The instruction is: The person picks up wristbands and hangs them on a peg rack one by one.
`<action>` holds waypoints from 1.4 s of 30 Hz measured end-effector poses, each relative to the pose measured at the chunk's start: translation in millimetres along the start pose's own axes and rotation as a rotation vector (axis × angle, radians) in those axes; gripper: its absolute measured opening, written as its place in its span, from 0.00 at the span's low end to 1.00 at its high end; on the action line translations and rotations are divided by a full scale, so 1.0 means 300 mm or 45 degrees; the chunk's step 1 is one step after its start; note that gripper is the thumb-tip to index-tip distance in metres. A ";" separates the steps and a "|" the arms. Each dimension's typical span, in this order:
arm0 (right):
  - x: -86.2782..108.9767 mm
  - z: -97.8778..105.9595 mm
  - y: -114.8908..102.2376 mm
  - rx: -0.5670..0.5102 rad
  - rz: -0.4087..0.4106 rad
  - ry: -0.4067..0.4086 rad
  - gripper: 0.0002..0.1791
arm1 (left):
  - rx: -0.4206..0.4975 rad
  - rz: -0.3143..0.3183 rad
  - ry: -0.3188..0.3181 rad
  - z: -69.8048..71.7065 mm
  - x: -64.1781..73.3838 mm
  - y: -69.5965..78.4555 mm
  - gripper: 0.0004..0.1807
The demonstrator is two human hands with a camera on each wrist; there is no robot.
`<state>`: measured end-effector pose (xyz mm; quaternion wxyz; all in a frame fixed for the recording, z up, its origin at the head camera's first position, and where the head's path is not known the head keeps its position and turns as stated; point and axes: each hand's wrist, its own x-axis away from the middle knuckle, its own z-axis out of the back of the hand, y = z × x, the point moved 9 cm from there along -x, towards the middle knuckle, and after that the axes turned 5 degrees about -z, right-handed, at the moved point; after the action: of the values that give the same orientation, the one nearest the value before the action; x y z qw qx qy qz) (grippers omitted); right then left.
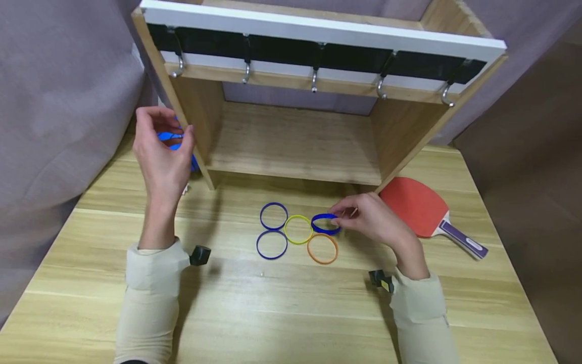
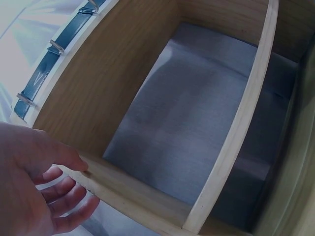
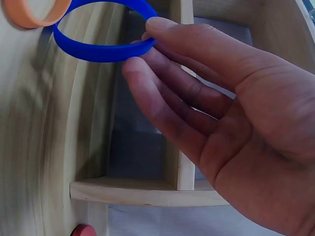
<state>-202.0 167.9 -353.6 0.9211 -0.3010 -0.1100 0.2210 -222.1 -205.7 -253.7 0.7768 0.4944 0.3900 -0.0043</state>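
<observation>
My right hand [image 1: 370, 217] pinches a blue silicone wristband [image 3: 98, 52] between thumb and fingers. In the head view it overlaps another blue band, making a thick double outline. Beside it on the table lie a yellow wristband [image 1: 298, 242], an orange wristband [image 1: 322, 262] and two dark blue wristbands, one farther back [image 1: 274, 203] and one nearer [image 1: 272, 258]. My left hand [image 1: 161, 139] is at the left side panel of a wooden shelf unit [image 1: 291, 141]. Its thumb [image 2: 74, 158] rests on the panel's front edge, and the other fingers curl along the outside.
A white rail [image 1: 318, 28] with several metal hooks [image 1: 314, 81] runs across the top front of the shelf unit. At its right lies a red table tennis paddle [image 1: 414, 205]. A blue object [image 1: 194, 163] is partly hidden behind the left panel. Grey curtains [image 1: 59, 91] hang behind.
</observation>
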 end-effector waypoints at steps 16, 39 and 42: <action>-0.101 0.032 -0.409 -1.099 0.146 0.077 0.13 | 0.016 -0.009 0.013 0.007 -0.006 0.010 0.17; -0.410 0.040 -0.670 -2.035 0.377 0.369 0.12 | 0.046 -0.037 0.015 0.001 -0.002 0.014 0.17; -0.414 0.034 -0.662 -2.008 0.376 0.373 0.12 | 0.037 -0.042 0.017 0.002 -0.004 0.015 0.17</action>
<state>-246.9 -29.0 -234.3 0.4048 -0.8982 -0.0710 0.1561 -220.7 -204.3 -249.4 0.7668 0.4991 0.4032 -0.0195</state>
